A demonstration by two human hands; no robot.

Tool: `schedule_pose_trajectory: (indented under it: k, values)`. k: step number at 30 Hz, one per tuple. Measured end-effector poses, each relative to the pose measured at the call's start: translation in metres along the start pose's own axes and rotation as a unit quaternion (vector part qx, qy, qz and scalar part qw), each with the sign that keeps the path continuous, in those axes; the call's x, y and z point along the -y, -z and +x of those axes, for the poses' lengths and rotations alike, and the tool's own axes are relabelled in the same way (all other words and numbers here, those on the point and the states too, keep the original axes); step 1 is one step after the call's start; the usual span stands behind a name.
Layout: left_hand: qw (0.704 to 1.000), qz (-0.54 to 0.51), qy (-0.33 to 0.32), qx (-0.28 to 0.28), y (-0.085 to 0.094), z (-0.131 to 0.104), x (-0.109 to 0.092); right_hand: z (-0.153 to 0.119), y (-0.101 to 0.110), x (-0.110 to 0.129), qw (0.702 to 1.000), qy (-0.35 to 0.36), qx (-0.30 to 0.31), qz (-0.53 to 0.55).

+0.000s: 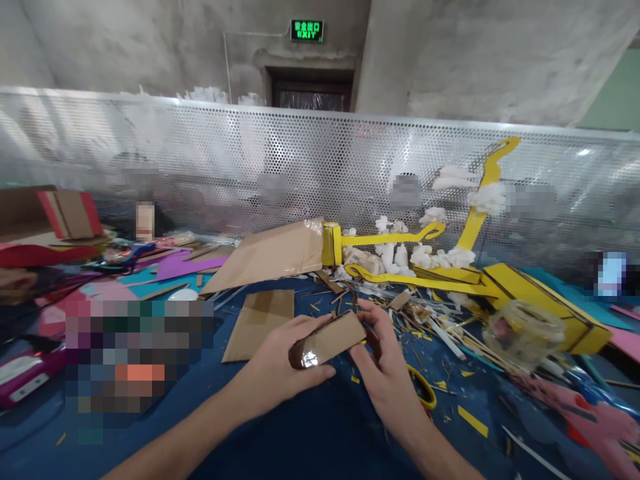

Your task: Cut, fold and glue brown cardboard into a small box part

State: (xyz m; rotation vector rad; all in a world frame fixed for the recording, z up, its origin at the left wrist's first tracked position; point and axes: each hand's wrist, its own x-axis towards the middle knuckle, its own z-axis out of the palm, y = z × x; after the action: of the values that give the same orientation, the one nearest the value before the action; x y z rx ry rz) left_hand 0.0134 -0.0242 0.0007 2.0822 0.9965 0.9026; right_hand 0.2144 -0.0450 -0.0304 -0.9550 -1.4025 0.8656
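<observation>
Concrete wall [440, 60], green exit sign [307, 31], perforated metal partition [300, 153].

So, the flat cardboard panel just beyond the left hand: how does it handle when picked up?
Cardboard panel is probably light and fairly stiff, being a thin, flat sheet. Unlikely to roll or tip, since it looks flat on the blue tabletop.

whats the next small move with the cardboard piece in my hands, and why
Probably tilt the cardboard piece slightly to check the shiny patch near its left end; the left hand and right hand are at opposite ends, so turning it looks steady enough.
</observation>
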Motion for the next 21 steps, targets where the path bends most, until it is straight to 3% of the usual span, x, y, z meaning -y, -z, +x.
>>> schedule_pose_trajectory:
  k: [8, 14, 21]
  values:
    - [1.000, 0.016, -0.007, -0.026, 0.0013, 0.0012, 0.0014, 0.0026, 0.0009, -0.0034, 1.000, 0.002, 0.020, -0.001]
    - [0.994, -0.012, 0.100, -0.043, -0.0001, 0.0002, 0.0027, 0.0044, 0.0026, -0.0044, 0.999, -0.024, -0.006, -0.033]
    - [0.995, -0.023, 0.086, -0.051, 0.0019, 0.0017, 0.0020, 0.0057, 0.0032, -0.0075, 0.998, -0.021, 0.002, -0.052]
